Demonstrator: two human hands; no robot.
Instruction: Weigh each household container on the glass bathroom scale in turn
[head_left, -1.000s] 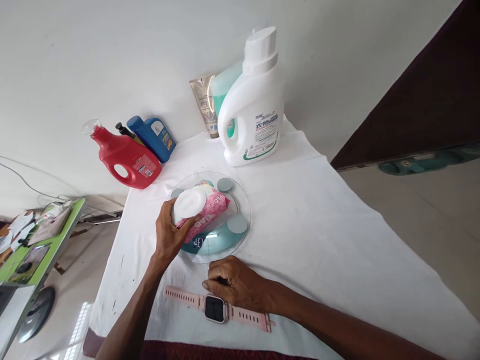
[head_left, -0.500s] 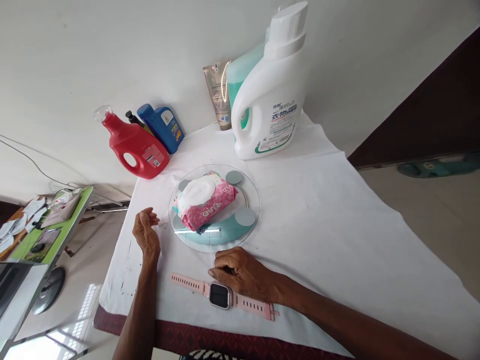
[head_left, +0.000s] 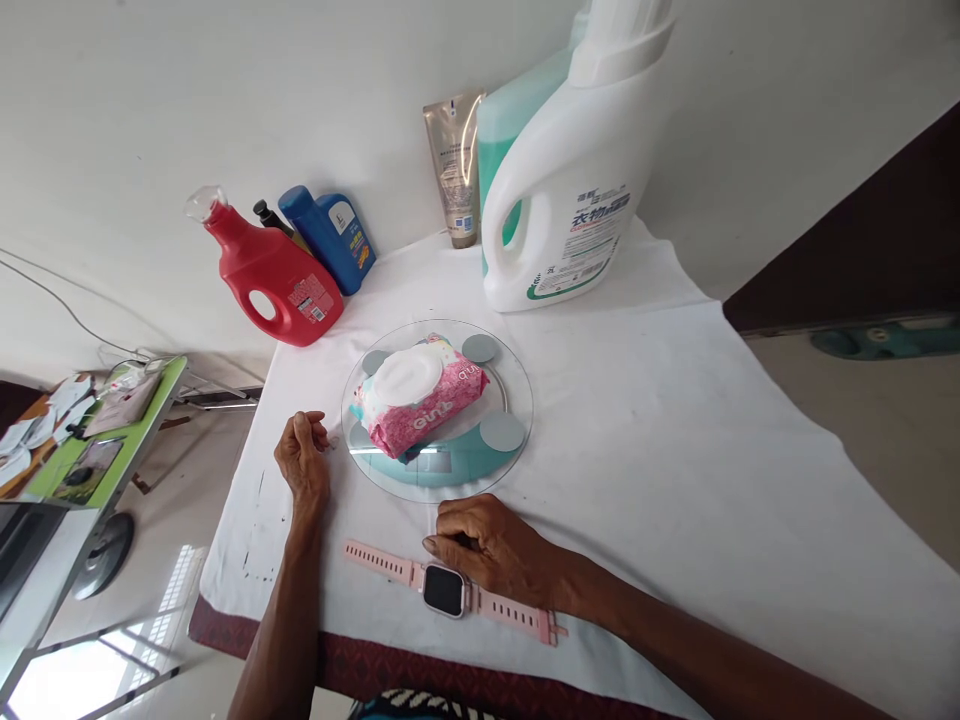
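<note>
A pink-and-white pack of wet wipes (head_left: 421,400) lies on a round glass scale (head_left: 457,470) with grey pads and a teal band. My left hand (head_left: 302,455) rests on the table just left of the scale, its fingers loosely bent, with nothing in it. In front of the scale lies my right hand (head_left: 484,545), curled closed on the cloth; no object shows in its fingers. A smartwatch (head_left: 444,590) with a pink strap is stretched out right below it, and the hand partly overlaps the strap side.
Along the wall stand a red jug (head_left: 281,280), a blue bottle (head_left: 334,240), a gold tube (head_left: 456,170), a green-liquid container (head_left: 499,150) and a large white detergent jug (head_left: 574,200). A white cloth (head_left: 660,450) covers the table. A green-edged desk (head_left: 161,400) stands left.
The view has shifted slightly, so the bottles and scale sit a little further right. Both hands stay in about the same places by the scale and watch.
</note>
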